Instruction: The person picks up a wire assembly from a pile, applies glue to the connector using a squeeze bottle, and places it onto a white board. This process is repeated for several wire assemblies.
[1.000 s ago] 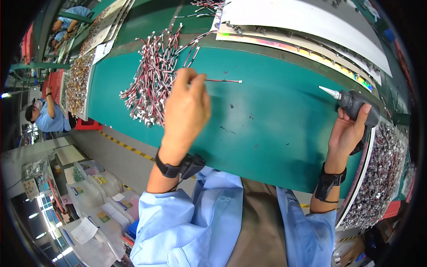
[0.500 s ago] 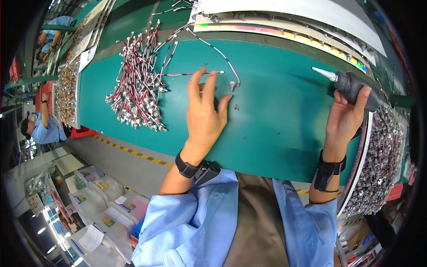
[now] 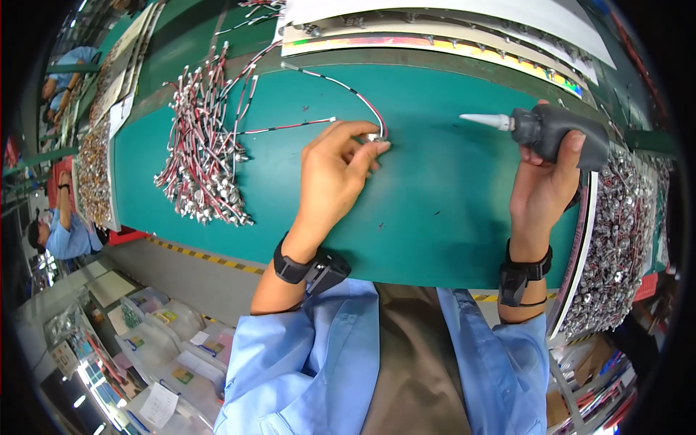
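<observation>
Between the thumb and forefinger of my left hand is a small round metal part. A red, white and black wire lead runs from it and curves back to the left across the green mat. My right hand is wrapped round a dark grey squeeze bottle. The bottle's pale tapered nozzle points left, toward the metal part but well apart from it. To the left of my left hand lies a heap of similar wired parts, with one loose lead stretching out from it.
White boards with rows of small metal parts stand along the far edge. A tray packed with wired metal parts sits at the right. Another tray is at the left, near a person in blue. Plastic bins stand lower left.
My left hand has closed on the metal part, which lay on the mat before. My right hand has brought the bottle a little to the left, its nozzle now nearly level.
</observation>
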Available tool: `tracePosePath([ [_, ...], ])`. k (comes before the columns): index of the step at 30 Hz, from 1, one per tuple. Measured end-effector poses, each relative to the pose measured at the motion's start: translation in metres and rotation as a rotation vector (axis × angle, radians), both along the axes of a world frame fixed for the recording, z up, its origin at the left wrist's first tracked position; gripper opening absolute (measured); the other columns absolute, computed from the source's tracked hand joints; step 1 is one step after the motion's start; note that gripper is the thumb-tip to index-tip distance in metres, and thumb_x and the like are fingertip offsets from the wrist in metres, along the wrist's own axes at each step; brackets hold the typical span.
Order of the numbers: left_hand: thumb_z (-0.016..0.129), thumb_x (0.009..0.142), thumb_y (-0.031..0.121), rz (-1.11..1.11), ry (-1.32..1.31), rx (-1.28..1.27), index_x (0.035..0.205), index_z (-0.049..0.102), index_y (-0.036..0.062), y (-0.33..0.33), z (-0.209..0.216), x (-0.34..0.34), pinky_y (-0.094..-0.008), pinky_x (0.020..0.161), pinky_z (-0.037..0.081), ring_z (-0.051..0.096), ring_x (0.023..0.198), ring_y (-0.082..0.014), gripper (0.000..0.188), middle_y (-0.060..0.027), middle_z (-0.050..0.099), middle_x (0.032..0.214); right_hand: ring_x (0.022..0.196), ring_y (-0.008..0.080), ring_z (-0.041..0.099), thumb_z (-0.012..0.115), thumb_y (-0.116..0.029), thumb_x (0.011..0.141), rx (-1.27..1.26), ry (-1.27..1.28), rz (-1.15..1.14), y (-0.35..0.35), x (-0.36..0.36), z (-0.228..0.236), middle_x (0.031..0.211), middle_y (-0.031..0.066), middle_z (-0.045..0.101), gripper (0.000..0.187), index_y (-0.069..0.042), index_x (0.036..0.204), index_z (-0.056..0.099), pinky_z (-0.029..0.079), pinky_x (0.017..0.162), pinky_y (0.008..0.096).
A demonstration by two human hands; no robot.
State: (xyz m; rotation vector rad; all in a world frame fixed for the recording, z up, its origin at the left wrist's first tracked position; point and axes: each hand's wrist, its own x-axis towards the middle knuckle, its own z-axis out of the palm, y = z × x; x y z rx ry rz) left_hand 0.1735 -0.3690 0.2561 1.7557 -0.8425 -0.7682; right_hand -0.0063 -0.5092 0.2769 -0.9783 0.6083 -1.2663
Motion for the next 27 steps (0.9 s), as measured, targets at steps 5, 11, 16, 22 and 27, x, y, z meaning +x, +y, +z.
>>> tracePosePath([
  [5,0.056,0.077,-0.005,0.019,0.490,-0.264,0.094,0.052,-0.0049,-0.002,-0.005,-0.022,-0.0220,0.056,0.049,0.062,0.070,-0.0165,0.017,-0.0079,0.059,0.078,0.086,0.0212,0.055,0.057,-0.037,0.081,-0.120,-0.032,-0.192,0.024,0.016,0.002,0.100,0.0159,0.054,0.051,0.000,0.113,0.041,0.043,0.079,0.0284],
  [11,0.055,0.077,-0.009,0.027,0.452,-0.396,0.094,0.050,-0.0079,-0.002,-0.007,-0.023,-0.0237,0.061,0.052,0.062,0.075,-0.0197,0.018,-0.0107,0.056,0.086,0.095,0.0277,0.053,0.066,-0.043,0.070,-0.368,0.241,-0.046,0.035,0.010,0.001,0.104,0.0175,0.050,0.071,0.004,0.114,0.038,0.044,0.085,0.0358],
  [16,0.055,0.075,-0.012,0.004,0.434,-0.425,0.091,0.051,-0.0090,0.000,-0.009,-0.022,-0.0238,0.063,0.053,0.061,0.077,-0.0202,0.017,-0.0121,0.052,0.092,0.090,0.0294,0.056,0.075,-0.031,0.063,-0.398,0.128,-0.026,0.038,0.012,-0.008,0.113,0.0128,0.043,0.074,0.006,0.114,0.037,0.045,0.081,0.0395],
  [22,0.054,0.073,-0.013,0.015,0.392,-0.420,0.088,0.052,-0.0095,-0.001,-0.007,-0.022,-0.0232,0.064,0.054,0.061,0.076,-0.0195,0.015,-0.0124,0.050,0.092,0.089,0.0288,0.057,0.075,-0.033,0.062,-0.403,0.142,-0.026,0.039,0.012,-0.011,0.112,0.0126,0.045,0.074,0.006,0.113,0.037,0.046,0.080,0.0392],
  [27,0.054,0.072,-0.014,0.018,0.392,-0.419,0.087,0.052,-0.0099,-0.001,-0.006,-0.023,-0.0235,0.065,0.055,0.061,0.076,-0.0199,0.016,-0.0132,0.050,0.092,0.088,0.0288,0.057,0.074,-0.034,0.063,-0.426,0.174,-0.026,0.039,0.013,-0.010,0.111,0.0122,0.045,0.072,0.006,0.112,0.040,0.046,0.079,0.0388],
])
